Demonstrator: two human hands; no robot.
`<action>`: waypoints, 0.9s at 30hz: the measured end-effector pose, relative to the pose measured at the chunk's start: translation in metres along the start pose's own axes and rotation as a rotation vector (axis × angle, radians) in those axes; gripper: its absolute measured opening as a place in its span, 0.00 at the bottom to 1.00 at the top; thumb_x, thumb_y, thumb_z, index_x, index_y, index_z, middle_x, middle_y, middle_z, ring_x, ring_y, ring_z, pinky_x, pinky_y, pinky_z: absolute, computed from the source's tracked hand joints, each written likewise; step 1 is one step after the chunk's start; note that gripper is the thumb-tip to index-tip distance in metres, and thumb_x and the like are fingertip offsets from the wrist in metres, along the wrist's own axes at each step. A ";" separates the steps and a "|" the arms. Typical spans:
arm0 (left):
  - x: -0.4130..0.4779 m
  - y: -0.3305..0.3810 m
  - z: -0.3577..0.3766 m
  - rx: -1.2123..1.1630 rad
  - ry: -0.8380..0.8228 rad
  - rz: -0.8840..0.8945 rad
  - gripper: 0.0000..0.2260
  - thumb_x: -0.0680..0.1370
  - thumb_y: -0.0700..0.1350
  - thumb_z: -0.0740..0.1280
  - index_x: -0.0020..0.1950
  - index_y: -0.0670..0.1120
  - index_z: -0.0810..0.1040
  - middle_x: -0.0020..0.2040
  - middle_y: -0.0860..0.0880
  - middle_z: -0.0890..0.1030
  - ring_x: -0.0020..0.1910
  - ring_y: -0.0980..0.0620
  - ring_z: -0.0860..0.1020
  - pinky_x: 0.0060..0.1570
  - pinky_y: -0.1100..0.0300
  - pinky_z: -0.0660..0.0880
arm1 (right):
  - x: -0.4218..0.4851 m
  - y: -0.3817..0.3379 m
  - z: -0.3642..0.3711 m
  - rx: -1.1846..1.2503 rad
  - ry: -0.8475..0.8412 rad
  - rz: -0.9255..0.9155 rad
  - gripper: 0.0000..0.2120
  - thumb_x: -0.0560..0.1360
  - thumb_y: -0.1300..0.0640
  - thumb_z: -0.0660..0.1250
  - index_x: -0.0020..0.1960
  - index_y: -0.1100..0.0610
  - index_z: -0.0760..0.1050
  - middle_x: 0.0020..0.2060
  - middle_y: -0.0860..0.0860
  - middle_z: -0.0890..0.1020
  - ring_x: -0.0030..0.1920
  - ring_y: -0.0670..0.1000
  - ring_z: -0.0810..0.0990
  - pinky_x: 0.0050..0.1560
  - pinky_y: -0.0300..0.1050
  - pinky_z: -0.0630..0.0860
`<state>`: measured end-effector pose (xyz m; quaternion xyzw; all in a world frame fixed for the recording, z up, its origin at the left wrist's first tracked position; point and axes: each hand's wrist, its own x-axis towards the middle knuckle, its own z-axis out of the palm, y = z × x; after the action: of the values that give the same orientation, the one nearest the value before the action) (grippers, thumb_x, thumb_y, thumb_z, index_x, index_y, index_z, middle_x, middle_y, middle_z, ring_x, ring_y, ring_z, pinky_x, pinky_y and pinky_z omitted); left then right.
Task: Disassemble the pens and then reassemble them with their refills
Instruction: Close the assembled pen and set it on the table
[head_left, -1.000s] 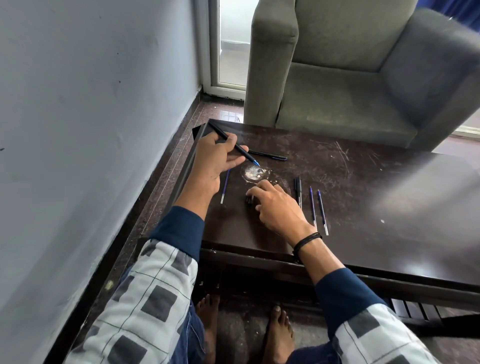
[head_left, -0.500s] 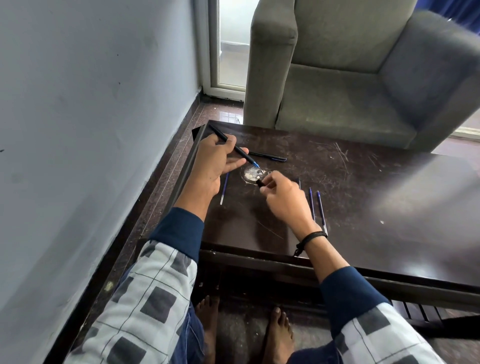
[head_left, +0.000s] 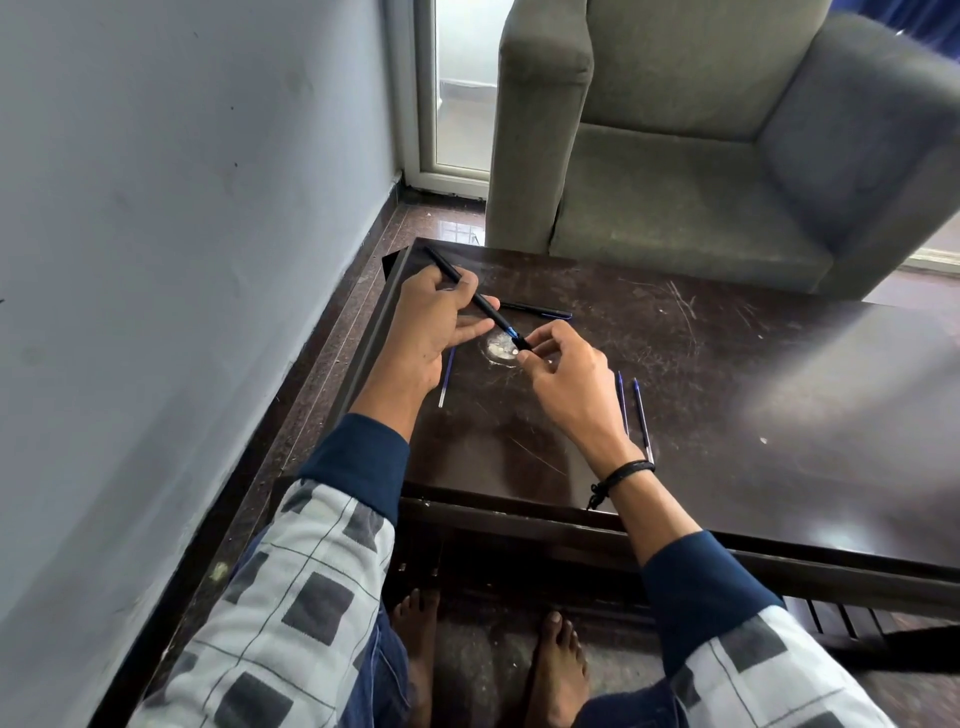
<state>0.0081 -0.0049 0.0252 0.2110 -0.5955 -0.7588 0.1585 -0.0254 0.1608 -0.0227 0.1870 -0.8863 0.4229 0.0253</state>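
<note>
While seen from the head view: left hand (head_left: 434, 325) gripping pen barrel (head_left: 470, 293), long axis slanting far-left to near-right; right hand (head_left: 563, 376) pinching small tip piece (head_left: 521, 343) at its near-right end, closing in over table (head_left: 727, 395); spare refills (head_left: 631, 410) lying right.

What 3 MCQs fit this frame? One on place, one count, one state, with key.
1. Where does the spare black pen lie?
A. On the table beyond the hands
B. On the armchair
C. On the floor

2. How many loose refills show right of the right hand?
A. None
B. Two
C. Five

3. What is the left hand doing?
A. Resting flat and empty
B. Gripping a black pen barrel
C. Holding a cup

Key: A, it rests on the dark table past the fingers; B, two refills lie side by side there; B, fingers wrap the barrel while the right hand pinches a small black piece at its tip.
</note>
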 end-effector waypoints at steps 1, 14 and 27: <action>0.000 0.000 0.000 0.001 -0.003 -0.002 0.05 0.84 0.40 0.65 0.57 0.40 0.76 0.51 0.44 0.83 0.47 0.49 0.87 0.46 0.54 0.84 | 0.000 0.000 0.000 0.000 0.004 -0.007 0.04 0.78 0.52 0.71 0.51 0.47 0.77 0.42 0.40 0.81 0.41 0.38 0.79 0.40 0.39 0.72; -0.003 -0.008 0.008 0.086 -0.085 -0.043 0.02 0.84 0.42 0.65 0.54 0.44 0.76 0.45 0.41 0.87 0.43 0.44 0.87 0.43 0.54 0.84 | 0.000 -0.003 -0.001 0.040 0.025 -0.046 0.04 0.78 0.53 0.73 0.52 0.50 0.81 0.40 0.42 0.82 0.39 0.41 0.79 0.39 0.39 0.73; -0.004 -0.031 0.022 0.090 0.001 -0.053 0.02 0.82 0.37 0.66 0.52 0.41 0.78 0.44 0.39 0.86 0.43 0.47 0.87 0.44 0.55 0.84 | -0.005 0.000 0.002 -0.020 0.075 -0.006 0.03 0.77 0.60 0.72 0.49 0.54 0.83 0.41 0.44 0.80 0.42 0.48 0.79 0.41 0.42 0.72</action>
<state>0.0008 0.0230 -0.0003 0.2341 -0.6230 -0.7351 0.1291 -0.0207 0.1610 -0.0246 0.1732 -0.8885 0.4205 0.0618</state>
